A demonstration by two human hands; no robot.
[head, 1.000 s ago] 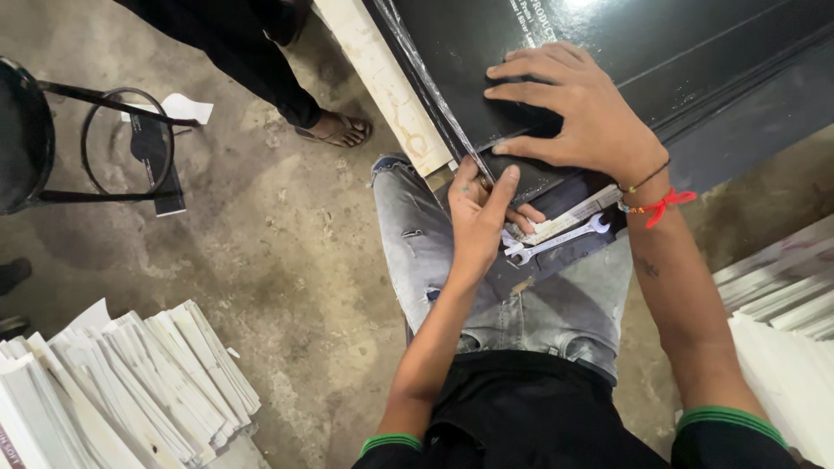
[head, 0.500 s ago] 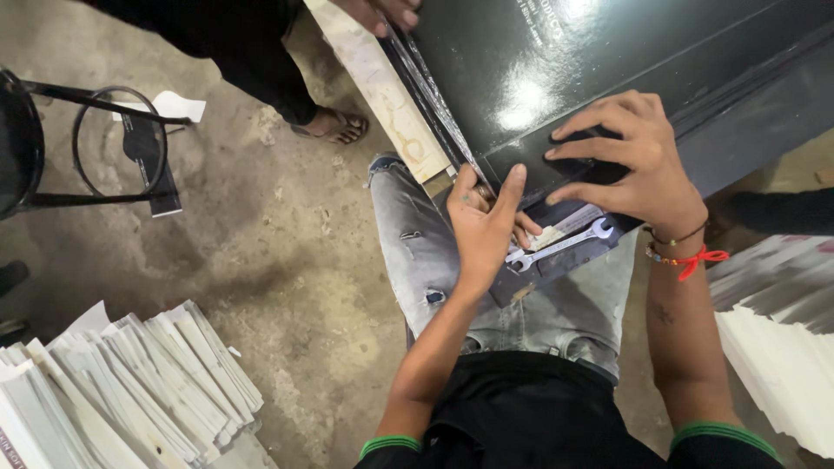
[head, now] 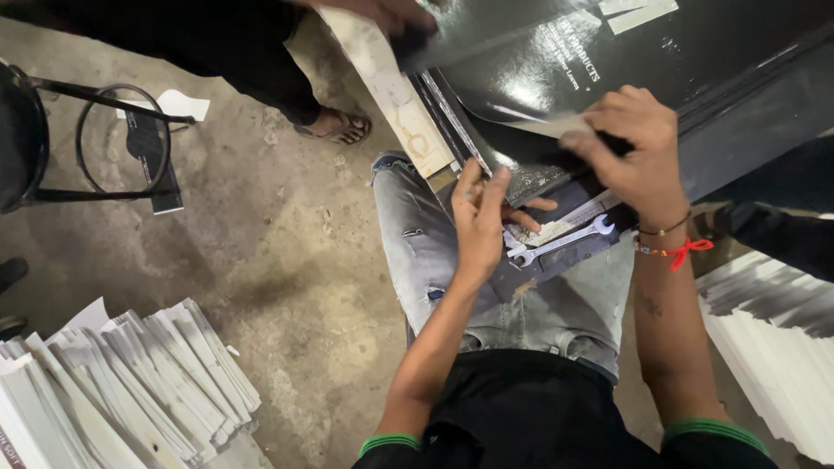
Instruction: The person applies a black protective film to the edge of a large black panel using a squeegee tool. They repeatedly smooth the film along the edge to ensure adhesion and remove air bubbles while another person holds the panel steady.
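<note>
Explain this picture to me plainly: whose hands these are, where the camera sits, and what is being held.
The camera is worn on a person's head and looks down, so you see their own arms and grey jeans. Their left hand rests flat on the edge of a stack of glossy black sheets. Their right hand pinches a corner of the top sheet and lifts it. A metal wrench lies on a dark ledge beside the hands. At the top, another person's hand grips the same stack. Fanned white sheets lie on the concrete floor, near a metal stool.
</note>
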